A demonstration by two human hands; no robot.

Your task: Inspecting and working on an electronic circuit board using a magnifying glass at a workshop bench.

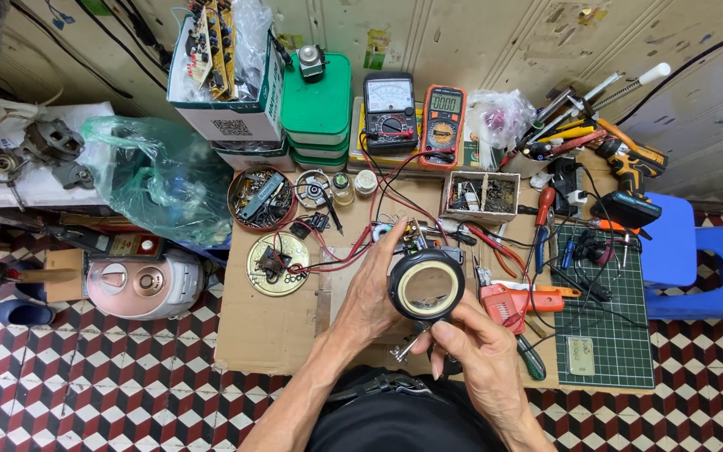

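Observation:
My left hand (371,289) reaches over the cardboard work surface (269,331) and its fingers hold a small circuit board (412,238) with a coil and wires. My right hand (474,351) grips the lower rim and stem of a round black magnifying glass (426,286), held just above the board. Red and black test leads (353,247) run from the board area toward the two multimeters (416,117) at the back.
An orange soldering gun (516,300) lies right of my hands, beside a green cutting mat (604,310). Round tins of parts (261,198), stacked green boxes (318,105), a cordless drill (629,167), a blue stool (705,259) and a rice cooker (144,283) surround the bench.

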